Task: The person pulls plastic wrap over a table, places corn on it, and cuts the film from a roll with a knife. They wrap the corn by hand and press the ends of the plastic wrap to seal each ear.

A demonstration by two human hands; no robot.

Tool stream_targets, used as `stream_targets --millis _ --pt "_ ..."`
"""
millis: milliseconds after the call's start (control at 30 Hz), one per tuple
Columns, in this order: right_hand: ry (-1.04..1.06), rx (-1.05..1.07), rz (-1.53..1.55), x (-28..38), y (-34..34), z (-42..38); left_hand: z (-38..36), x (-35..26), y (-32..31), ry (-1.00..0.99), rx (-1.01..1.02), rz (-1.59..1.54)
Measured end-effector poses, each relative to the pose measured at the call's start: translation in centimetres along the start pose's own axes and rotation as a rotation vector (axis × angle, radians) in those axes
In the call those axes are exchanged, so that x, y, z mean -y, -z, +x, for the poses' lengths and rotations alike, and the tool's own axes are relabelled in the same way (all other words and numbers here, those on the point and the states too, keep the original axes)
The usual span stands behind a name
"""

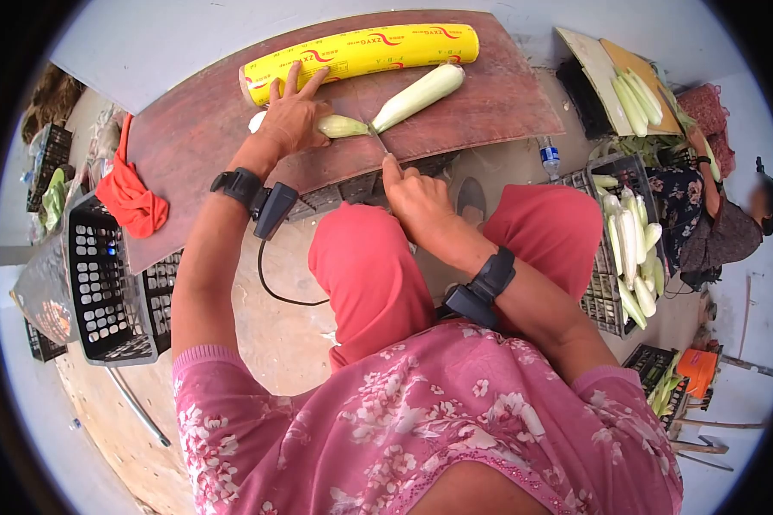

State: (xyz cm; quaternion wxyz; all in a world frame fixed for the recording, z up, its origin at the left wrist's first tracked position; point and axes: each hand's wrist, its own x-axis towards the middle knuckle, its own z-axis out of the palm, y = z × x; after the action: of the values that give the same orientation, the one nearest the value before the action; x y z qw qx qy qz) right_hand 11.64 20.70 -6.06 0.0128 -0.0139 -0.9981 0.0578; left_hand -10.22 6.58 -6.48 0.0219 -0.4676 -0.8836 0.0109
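Corn ear: a pale husked ear of corn (420, 96) lies slantwise on the reddish-brown desk (507, 94), its thick end toward the upper right, its narrow end pointing down-left at the knife.
Cut piece: a short greenish end piece (342, 127) lies just left of the blade, its left end under the left hand.
Left hand: the left hand (290, 120) rests palm-down on the desk with its fingers spread, pressing on the end piece; its fingertips reach up to the yellow roll. The grip is open and flat, closed round nothing.
Right hand: the right hand (414, 196) is closed in a fist round the handle of a knife (378, 140), forefinger laid along the top. The thin blade points up and away, meeting the corn between the long ear and the end piece.
Yellow roll: a long yellow roll (361, 51) with red print lies across the far part of the desk, just beyond the corn and touching the left fingertips.
Wrist units: each wrist carries a black band with a small black box; a cable hangs from the left one.
Red cloth: a red cloth (130, 199) hangs over the desk's left edge, above a black crate (103, 283).
Right side: a crate of husked corn (631, 249) stands by the right knee; another person sits beyond it, perhaps also handling corn, though the view there is warped.
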Motion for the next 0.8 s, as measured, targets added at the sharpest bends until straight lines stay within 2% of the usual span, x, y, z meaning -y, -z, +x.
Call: stream_targets --millis 333,533,633,733,800 --pt "0.037 -0.047 0.022 -1.4 -0.5 -3.4 0.0 0.1 -0.2 -0.002 0.001 -0.009" --pt "-0.058 0.021 0.19 -2.6 0.6 -4.0 -0.2 -0.4 0.6 0.017 0.03 -0.017" --pt "-0.048 -0.103 0.276 -4.0 0.8 -3.3 -0.2 -0.5 0.6 0.027 0.034 -0.013" --pt "-0.032 0.006 0.27 -5.3 2.7 -3.2 -0.2 -0.5 0.3 0.032 0.033 -0.01" --pt "-0.042 -0.032 0.382 -5.7 3.7 -3.4 -0.1 -0.4 0.3 0.035 0.033 -0.006"
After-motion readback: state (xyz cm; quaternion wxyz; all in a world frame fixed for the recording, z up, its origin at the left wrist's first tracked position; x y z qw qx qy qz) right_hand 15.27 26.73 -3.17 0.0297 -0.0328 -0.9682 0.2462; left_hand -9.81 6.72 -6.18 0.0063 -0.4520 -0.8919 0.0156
